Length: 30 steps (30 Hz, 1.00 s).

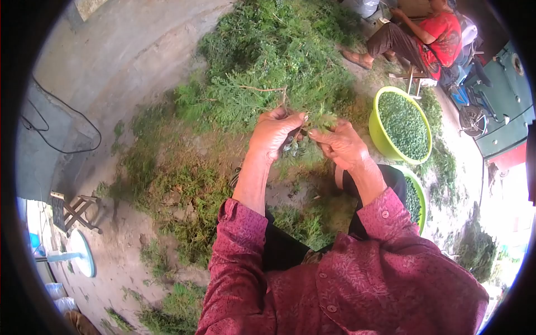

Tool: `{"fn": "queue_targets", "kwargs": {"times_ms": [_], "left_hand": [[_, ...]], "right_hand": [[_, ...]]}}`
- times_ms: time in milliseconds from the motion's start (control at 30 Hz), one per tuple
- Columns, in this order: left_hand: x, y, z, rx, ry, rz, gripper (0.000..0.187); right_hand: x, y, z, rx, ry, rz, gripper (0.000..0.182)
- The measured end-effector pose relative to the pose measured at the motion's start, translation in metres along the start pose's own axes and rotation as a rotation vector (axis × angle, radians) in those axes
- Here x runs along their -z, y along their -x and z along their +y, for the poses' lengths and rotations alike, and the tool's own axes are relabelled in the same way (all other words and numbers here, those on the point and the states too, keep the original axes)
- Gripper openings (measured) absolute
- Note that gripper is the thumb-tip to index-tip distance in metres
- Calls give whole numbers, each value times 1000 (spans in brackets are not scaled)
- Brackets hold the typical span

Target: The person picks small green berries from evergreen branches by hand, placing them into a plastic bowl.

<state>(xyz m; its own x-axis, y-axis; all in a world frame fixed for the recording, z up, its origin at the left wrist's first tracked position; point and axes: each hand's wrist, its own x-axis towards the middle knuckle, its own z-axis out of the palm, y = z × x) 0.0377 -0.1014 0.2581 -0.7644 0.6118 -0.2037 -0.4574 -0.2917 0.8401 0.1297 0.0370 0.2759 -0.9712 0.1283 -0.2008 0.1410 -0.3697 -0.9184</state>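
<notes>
My left hand point(273, 131) is closed around a leafy evergreen branch point(245, 106), its bare brown stem sticking up past my thumb. Close by on the right, my right hand point(341, 144) pinches a green sprig point(324, 119) between thumb and fingers. Whether that sprig is still joined to the branch cannot be made out. Just beyond both hands rises a big pile of cut green branches point(273, 50). To the right stands a yellow-green basin point(375, 134) holding many small green cones or berries. A second green basin point(422, 195) with similar contents is partly hidden by my sleeve.
Loose clippings point(190, 206) cover the floor on the left. A small folding stool point(78, 212) and a round pale blue object point(82, 254) are at far left, below a black cable point(67, 151). Another person in red point(441, 39) sits at upper right beside a parked vehicle point(472, 111).
</notes>
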Motion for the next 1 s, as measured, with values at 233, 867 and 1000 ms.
{"fn": "queue_targets", "kwargs": {"times_ms": [233, 867, 1000], "left_hand": [[3, -2, -4, 33, -78, -46, 22], [2, 4, 0, 46, -83, -289, 16], [1, 7, -1, 43, -6, -353, 14]], "right_hand": [[6, 3, 3, -118, -140, 17, 22], [20, 5, 18, -150, -431, 77, 22], [21, 12, 26, -201, -727, 73, 25]]}}
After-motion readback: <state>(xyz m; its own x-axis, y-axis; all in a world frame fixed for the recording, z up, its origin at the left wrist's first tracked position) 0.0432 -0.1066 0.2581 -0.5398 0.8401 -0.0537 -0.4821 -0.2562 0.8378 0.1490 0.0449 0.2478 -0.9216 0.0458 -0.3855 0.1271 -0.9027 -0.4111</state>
